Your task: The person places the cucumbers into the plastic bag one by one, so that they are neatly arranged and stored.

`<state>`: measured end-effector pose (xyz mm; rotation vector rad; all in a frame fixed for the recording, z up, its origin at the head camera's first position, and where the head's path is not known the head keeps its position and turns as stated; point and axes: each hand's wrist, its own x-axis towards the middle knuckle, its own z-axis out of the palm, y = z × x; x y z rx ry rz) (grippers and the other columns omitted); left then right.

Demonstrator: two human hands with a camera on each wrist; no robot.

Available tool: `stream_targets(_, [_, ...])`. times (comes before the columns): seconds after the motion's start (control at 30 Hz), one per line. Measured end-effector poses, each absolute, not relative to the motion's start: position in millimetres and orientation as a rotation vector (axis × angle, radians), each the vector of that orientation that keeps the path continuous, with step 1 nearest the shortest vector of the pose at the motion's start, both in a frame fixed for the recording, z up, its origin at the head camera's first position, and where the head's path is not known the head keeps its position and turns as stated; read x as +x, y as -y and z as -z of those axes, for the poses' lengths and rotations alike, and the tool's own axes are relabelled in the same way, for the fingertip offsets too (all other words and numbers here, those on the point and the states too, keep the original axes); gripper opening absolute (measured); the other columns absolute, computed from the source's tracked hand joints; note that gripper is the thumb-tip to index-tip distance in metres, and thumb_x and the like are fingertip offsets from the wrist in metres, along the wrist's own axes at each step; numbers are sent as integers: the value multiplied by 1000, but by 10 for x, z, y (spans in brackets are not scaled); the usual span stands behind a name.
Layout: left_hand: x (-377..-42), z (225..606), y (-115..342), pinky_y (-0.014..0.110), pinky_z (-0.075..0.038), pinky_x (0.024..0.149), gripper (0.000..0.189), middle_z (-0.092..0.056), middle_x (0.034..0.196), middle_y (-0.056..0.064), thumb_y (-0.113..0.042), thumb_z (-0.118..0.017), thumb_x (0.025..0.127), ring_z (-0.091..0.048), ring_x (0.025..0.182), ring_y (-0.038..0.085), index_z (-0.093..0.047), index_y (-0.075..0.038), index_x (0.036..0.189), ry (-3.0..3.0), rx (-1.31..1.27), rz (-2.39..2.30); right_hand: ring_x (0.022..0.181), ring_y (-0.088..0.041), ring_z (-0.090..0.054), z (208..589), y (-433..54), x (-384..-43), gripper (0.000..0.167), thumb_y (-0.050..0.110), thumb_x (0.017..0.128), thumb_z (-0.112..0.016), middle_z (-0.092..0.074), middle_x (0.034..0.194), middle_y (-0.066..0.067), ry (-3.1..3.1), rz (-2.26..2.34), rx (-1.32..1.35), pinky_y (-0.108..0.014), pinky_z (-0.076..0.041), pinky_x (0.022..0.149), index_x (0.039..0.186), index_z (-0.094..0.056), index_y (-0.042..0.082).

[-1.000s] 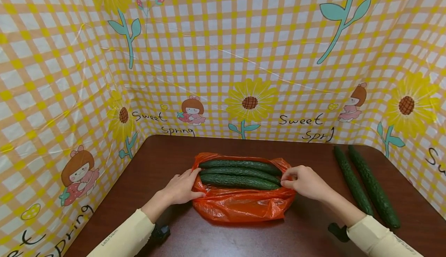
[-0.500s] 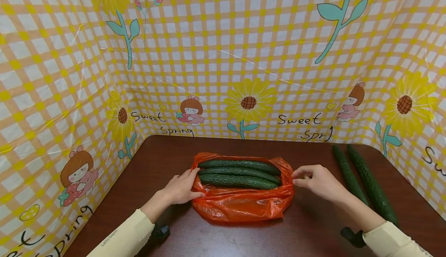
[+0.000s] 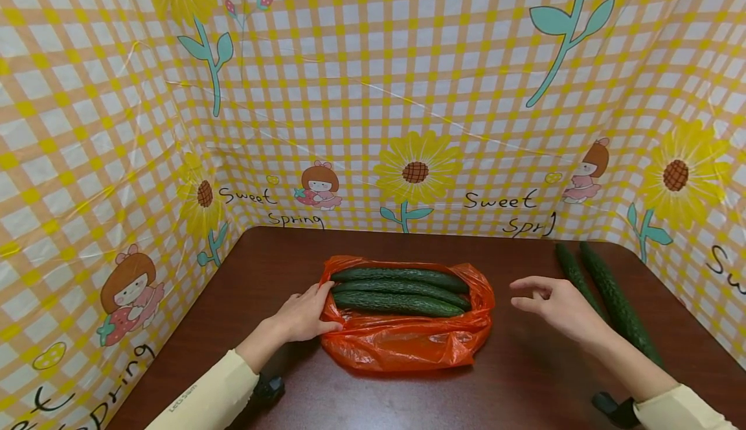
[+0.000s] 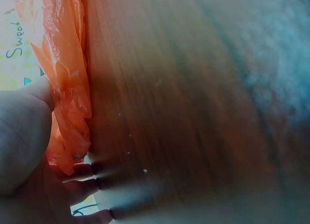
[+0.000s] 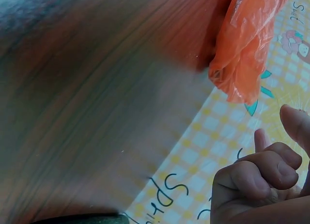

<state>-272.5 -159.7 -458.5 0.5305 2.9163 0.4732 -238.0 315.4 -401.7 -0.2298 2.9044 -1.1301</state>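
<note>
L hand (image 3: 302,313), thumb spread; R hand (image 3: 553,304), thumb/index apart, others curled.

Behind the crinkled red plastic bag (image 3: 402,351), whose mouth three long dark-green cucumbers (image 3: 402,302) nearly fill, we have a bare lane along the back edge of the brown wood-grained worktop (image 3: 408,404), walled off by an upright yellow-checked sheet (image 3: 361,113). At the bag's left end the left hand (image 3: 300,316) blocks us, but we see an open gap between its right end and the right hand (image 3: 556,307). Toward the right edge, the right forearm (image 3: 626,362) and two loose dark-green cucumbers (image 3: 614,297), reaching near the back-right corner, stand in our way.
</note>
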Motion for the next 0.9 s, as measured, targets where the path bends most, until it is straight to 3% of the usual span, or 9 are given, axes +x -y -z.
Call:
stream_targets(0.27, [-2734,4584,1595,60,-30,114,93,-38,158,19,-55,-72,88,-38,146,35,-29,-10,158,-2911,524,-475,48,-11,-25,4045,-3268,-2329,59,45,94,-70,-31,62,5,-2882,1188,-136,-33,-29,47,135,-59,5])
stream_targets(0.33, [-2736,4580,1594,60,-30,114,93,-38,157,19,-54,-72,88,-39,145,35,-29,-10,158,-2913,526,-476,52,-12,-30,4046,-3301,-2325,62,48,93,-69,-36,65,3,-2875,1171,-98,-32,-31,49,138,-58,5])
stream_targets(0.43, [-2737,4575,1592,61,-30,114,93,-39,157,19,-54,-72,88,-39,145,34,-29,-11,158,-2914,523,-476,71,-18,-53,4048,-3367,-2320,66,50,94,-67,-61,85,-11,-2882,1133,-68,-32,-39,58,140,-56,5])
stream_targets(0.53, [-2737,4574,1587,61,-31,114,93,-40,156,20,-54,-73,87,-40,144,35,-30,-10,157,-2914,524,-481,89,-25,-57,4056,-3438,-2313,68,51,95,-66,-66,108,-19,-2893,1112,-51,-35,-41,66,143,-54,4])
stream_targets(0.6, [-2737,4574,1586,60,-31,114,93,-40,156,20,-54,-73,87,-40,144,35,-30,-10,157,-2913,524,-480,78,-22,-56,4061,-3483,-2311,70,51,95,-65,-65,92,-15,-2875,1126,-39,-34,-40,66,145,-52,4])
stream_targets(0.7, [-2736,4571,1588,60,-31,114,92,-40,156,20,-53,-73,88,-40,144,35,-30,-10,157,-2913,523,-480,57,-15,-38,4063,-3539,-2309,73,52,96,-63,-41,65,4,-2830,1177,-7,-33,-36,62,148,-46,4])
stream_targets(0.77, [-2734,4568,1588,60,-31,114,92,-39,156,20,-53,-73,88,-40,144,35,-30,-10,157,-2913,522,-479,50,-14,-32,4060,-3575,-2299,76,53,96,-63,-29,60,6,-2804,1220,12,-33,-35,59,150,-42,4])
stream_targets(0.9, [-2729,4569,1588,59,-31,114,92,-39,157,20,-53,-73,88,-39,145,35,-30,-10,157,-2914,519,-475,50,-14,-34,4061,-3643,-2287,81,55,95,-63,-29,59,9,-2784,1269,63,-34,-37,57,153,-37,5])
